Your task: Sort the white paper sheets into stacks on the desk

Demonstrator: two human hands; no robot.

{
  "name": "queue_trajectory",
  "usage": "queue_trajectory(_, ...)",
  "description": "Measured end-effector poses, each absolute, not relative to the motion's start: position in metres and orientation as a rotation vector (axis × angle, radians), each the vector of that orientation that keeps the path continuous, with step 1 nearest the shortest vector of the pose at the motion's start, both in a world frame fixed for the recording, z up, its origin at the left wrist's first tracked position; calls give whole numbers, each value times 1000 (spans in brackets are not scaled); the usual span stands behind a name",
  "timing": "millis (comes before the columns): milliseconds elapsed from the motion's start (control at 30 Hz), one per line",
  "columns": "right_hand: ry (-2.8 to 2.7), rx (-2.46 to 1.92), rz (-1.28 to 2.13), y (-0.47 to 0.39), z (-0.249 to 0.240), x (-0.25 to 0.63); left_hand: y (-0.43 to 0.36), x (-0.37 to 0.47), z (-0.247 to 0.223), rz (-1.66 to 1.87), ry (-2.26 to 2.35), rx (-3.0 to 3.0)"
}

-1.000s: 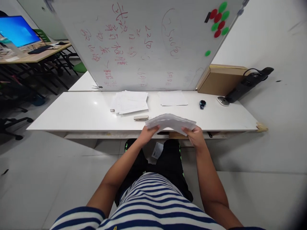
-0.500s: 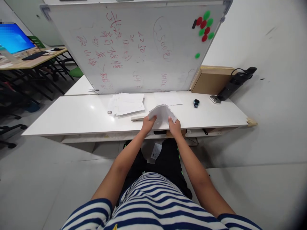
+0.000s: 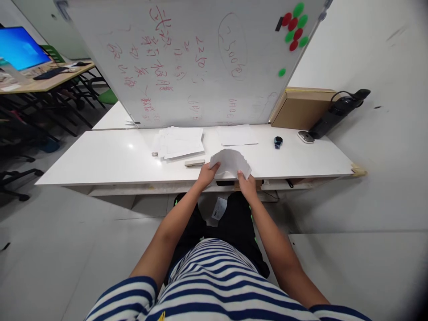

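Between my hands is a bent stack of white paper (image 3: 230,160), arched upward in the middle over the desk's front edge. My left hand (image 3: 207,174) grips its left side, thumb on top. On the right side, my right hand (image 3: 246,183) pinches the edge with its thumb up. Just left of my left hand lies a pale stapler (image 3: 194,163). Behind it a loose pile of papers (image 3: 182,142) is spread on the desk, and more white sheets (image 3: 238,135) lie beyond the held stack.
The white desk (image 3: 110,160) backs onto a whiteboard (image 3: 187,62) with red writing and magnets. At the right are a watch (image 3: 278,142), a mouse (image 3: 306,137), a black bottle (image 3: 337,113) and a cardboard box (image 3: 301,109). A small metallic item (image 3: 154,154) sits by the pile.
The paper stack's arch has flattened and spread wider as my right hand shifted slightly right and down. My view has shifted a little; both hands still hold the paper.
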State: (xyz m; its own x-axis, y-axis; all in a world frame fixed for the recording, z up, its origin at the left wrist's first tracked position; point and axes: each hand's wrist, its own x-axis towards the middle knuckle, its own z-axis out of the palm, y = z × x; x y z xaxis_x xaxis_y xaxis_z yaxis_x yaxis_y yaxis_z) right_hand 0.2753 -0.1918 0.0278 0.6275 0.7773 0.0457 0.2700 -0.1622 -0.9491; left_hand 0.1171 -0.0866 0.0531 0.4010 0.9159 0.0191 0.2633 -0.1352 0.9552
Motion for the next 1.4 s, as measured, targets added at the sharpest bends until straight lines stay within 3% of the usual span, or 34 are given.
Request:
queue_trajectory(233, -854, -1875, 864, -259, -5, 292, -103, 80, 60, 253, 960, 1630)
queue_trajectory(467, -520, -1708, 1050, -265, -16, 288, -67, 69, 93, 602, 1230, 2107)
queue_trajectory(767, -536, -1707, 1156, -220, 11, 258, -27, 77, 75, 368, 1066, 2410)
queue_trajectory(1400, -596, -1748, 1179, -212, 21, 264, -23, 71, 43, 420, 937, 2648)
